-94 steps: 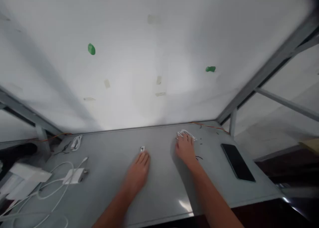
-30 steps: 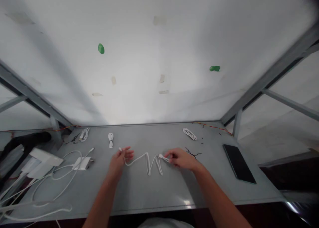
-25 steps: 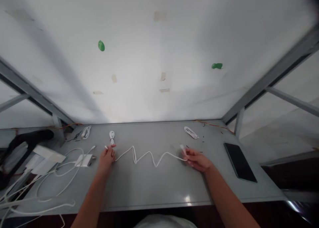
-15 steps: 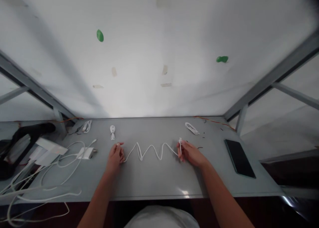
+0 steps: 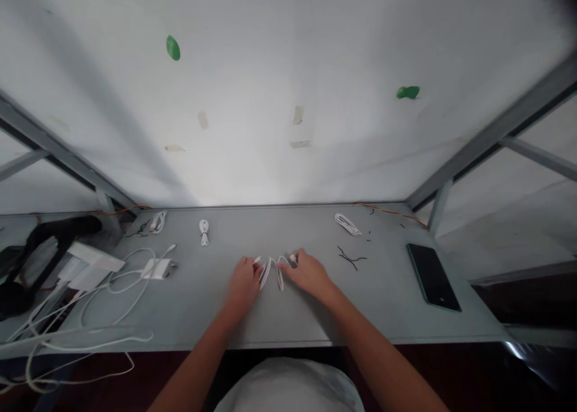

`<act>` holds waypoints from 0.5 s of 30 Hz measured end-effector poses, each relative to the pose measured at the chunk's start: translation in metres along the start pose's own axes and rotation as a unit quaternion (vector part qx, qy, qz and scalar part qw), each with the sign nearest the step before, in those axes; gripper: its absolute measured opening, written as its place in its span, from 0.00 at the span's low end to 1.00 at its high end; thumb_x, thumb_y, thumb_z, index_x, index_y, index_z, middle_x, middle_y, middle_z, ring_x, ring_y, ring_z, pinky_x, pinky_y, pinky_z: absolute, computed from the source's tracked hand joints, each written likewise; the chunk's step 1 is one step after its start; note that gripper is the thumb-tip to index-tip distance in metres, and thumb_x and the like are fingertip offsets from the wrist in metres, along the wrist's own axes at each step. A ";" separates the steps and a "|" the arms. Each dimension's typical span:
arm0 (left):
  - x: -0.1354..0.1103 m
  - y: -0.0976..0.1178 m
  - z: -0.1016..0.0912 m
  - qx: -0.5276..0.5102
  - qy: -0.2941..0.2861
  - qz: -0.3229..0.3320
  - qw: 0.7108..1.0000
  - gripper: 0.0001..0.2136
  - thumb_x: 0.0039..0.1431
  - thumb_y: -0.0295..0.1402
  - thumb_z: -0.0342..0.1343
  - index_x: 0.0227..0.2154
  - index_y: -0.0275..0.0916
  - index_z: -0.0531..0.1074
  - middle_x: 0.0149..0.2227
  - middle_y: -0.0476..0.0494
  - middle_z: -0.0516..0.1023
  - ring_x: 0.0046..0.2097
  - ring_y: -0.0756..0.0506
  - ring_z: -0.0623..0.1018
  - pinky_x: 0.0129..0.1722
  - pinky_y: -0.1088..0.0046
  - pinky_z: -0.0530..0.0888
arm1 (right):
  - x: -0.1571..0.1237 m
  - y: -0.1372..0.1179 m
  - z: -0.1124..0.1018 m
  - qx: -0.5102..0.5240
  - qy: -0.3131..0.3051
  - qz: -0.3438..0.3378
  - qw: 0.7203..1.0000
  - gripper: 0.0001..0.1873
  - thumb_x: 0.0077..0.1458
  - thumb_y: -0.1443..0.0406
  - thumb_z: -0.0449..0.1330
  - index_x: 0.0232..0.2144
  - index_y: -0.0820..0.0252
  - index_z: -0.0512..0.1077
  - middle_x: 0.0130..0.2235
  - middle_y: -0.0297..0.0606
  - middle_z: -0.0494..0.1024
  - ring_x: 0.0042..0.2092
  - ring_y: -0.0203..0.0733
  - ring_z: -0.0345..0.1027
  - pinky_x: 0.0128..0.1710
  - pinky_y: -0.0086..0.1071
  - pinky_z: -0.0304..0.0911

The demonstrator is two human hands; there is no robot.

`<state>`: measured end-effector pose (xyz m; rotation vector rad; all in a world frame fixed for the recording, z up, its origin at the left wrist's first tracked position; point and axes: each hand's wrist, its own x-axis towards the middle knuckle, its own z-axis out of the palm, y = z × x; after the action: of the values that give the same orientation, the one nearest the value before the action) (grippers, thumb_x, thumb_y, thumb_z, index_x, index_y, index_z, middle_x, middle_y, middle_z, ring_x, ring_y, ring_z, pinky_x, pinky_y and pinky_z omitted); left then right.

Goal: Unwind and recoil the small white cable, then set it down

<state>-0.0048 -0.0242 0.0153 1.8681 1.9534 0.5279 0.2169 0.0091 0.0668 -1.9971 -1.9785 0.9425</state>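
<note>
A white cable (image 5: 271, 269) lies folded in tight zigzag loops on the grey table (image 5: 279, 316), between my two hands. My left hand (image 5: 242, 284) pinches its left end, fingers closed on the plug. My right hand (image 5: 307, 274) pinches the other end beside it. Only a few centimetres separate the hands near the table's middle.
Bundled white cables lie at the back: one (image 5: 204, 230) left of centre, one (image 5: 157, 221) further left, one (image 5: 347, 223) at the right. A black phone (image 5: 433, 276) lies at the right. A white charger (image 5: 155, 269) with loose cables and boxes sits at the left. Black wire ties (image 5: 350, 257) lie right of my hands.
My hands first pulled the cable out to its full spread, then moved together toward the table's middle, folding it into tight loops. The camera has tilted down slightly.
</note>
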 end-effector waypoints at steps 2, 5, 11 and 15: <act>-0.001 0.012 0.012 0.003 0.009 -0.008 1.000 0.06 0.69 0.32 0.53 0.35 0.39 0.71 0.42 0.37 0.77 0.47 0.39 0.79 0.50 0.61 0.73 | 0.000 -0.022 0.013 -0.010 -0.012 0.007 1.000 0.24 0.55 0.49 0.71 0.43 0.60 0.75 0.43 0.50 0.84 0.42 0.51 0.77 0.35 0.34 0.59; 0.001 0.017 0.021 -0.013 0.021 -0.018 1.000 0.06 0.70 0.30 0.51 0.36 0.38 0.70 0.42 0.34 0.78 0.48 0.38 0.79 0.49 0.60 0.74 | 0.003 -0.036 0.020 0.022 -0.051 -0.013 0.998 0.11 0.58 0.58 0.69 0.37 0.59 0.76 0.38 0.46 0.83 0.38 0.46 0.76 0.32 0.31 0.57; 0.006 -0.006 0.007 -0.068 0.047 -0.029 0.996 0.09 0.73 0.34 0.44 0.43 0.40 0.69 0.40 0.40 0.80 0.41 0.42 0.82 0.44 0.64 0.76 | 0.013 -0.018 0.006 0.067 -0.076 0.000 0.995 0.09 0.52 0.72 0.63 0.24 0.57 0.69 0.21 0.31 0.72 0.25 0.36 0.67 0.27 0.29 0.53; 0.010 -0.045 -0.024 -0.102 0.087 -0.029 0.991 0.12 0.70 0.40 0.47 0.45 0.41 0.72 0.44 0.38 0.82 0.47 0.39 0.82 0.51 0.59 0.77 | 0.018 0.018 -0.016 0.082 -0.027 0.051 0.995 0.07 0.54 0.72 0.60 0.27 0.57 0.68 0.21 0.28 0.69 0.22 0.34 0.64 0.25 0.29 0.52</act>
<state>-0.0563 -0.0162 0.0122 1.6829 1.9712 0.8645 0.2396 0.0291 0.0641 -2.0176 -1.7751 1.1535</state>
